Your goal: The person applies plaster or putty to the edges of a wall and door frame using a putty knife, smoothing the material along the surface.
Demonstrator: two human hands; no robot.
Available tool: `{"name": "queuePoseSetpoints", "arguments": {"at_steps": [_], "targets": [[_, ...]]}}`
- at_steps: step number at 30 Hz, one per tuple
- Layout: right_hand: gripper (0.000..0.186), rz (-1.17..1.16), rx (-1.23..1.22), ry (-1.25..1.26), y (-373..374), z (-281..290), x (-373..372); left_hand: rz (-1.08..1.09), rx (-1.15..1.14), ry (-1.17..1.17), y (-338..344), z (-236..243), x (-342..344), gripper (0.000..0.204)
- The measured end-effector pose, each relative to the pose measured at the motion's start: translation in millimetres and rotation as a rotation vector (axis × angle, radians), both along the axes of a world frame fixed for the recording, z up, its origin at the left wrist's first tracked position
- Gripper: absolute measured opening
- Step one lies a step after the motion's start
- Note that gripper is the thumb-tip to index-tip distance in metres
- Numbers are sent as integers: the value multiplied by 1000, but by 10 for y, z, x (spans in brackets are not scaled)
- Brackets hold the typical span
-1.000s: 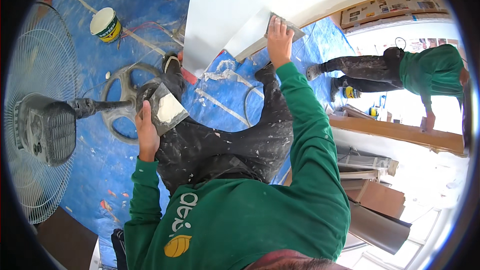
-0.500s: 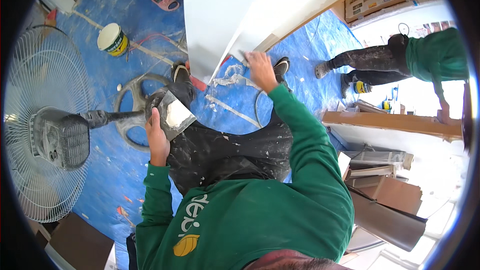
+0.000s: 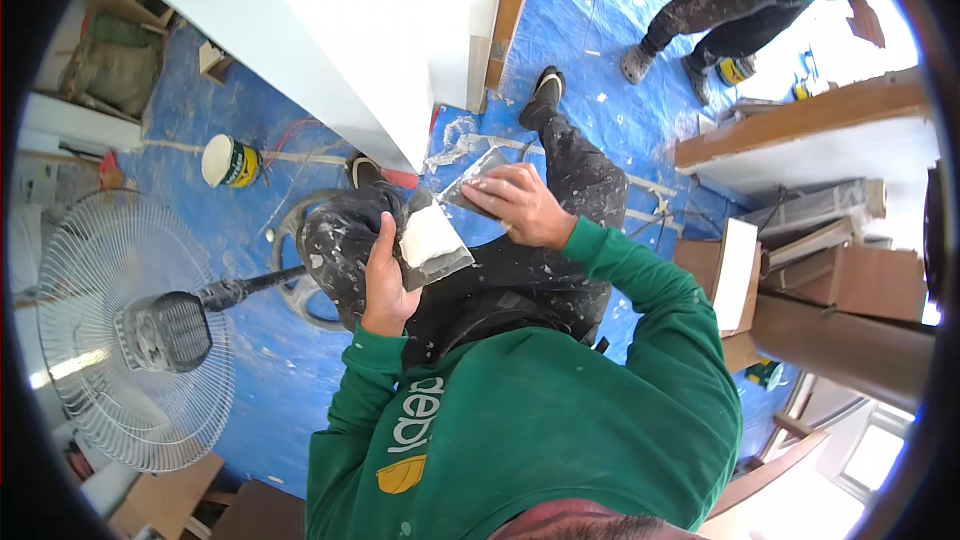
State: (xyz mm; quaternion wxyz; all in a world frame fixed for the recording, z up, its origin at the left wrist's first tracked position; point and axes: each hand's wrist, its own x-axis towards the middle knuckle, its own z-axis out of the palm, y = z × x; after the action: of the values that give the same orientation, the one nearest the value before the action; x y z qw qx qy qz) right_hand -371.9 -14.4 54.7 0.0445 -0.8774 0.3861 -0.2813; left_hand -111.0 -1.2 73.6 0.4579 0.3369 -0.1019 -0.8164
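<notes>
My left hand grips a flat grey metal plate from its near side. A thick mound of white putty lies on that plate. Fingers of my right hand are closed over a putty knife, whose wide thin blade points up and left. The blade's left corner is close beside the plate's far edge; whether they touch I cannot tell. Its handle is hidden under my fingers. Beyond both hands rises the corner of a white wall, with a brown wooden edge strip at its right side.
A standing fan is at my left, its round base near my left leg. A white-lidded bucket stands on the blue floor sheet. At the upper right is another person. Boards and cartons are piled at right.
My right hand has drawn back from the wall's base with the putty knife and now is beside the plate. The left hand with the plate has shifted right. The whole view has turned.
</notes>
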Motion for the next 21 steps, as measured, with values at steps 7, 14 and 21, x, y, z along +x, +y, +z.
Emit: {"name": "queuePoseSetpoints", "arguments": {"at_steps": [7,14,21], "targets": [[38,-347,1021,-2009,355,408,304,295,-577,-1171,-85,-47,30,44],[30,-149,1601,-2213,479,626,586,584,-1370,-1290,-92,222,-210,54],[35,-73,1532,-2136,374,1037,286,-180,-1873,-1275,-273,787,-6,50]]}}
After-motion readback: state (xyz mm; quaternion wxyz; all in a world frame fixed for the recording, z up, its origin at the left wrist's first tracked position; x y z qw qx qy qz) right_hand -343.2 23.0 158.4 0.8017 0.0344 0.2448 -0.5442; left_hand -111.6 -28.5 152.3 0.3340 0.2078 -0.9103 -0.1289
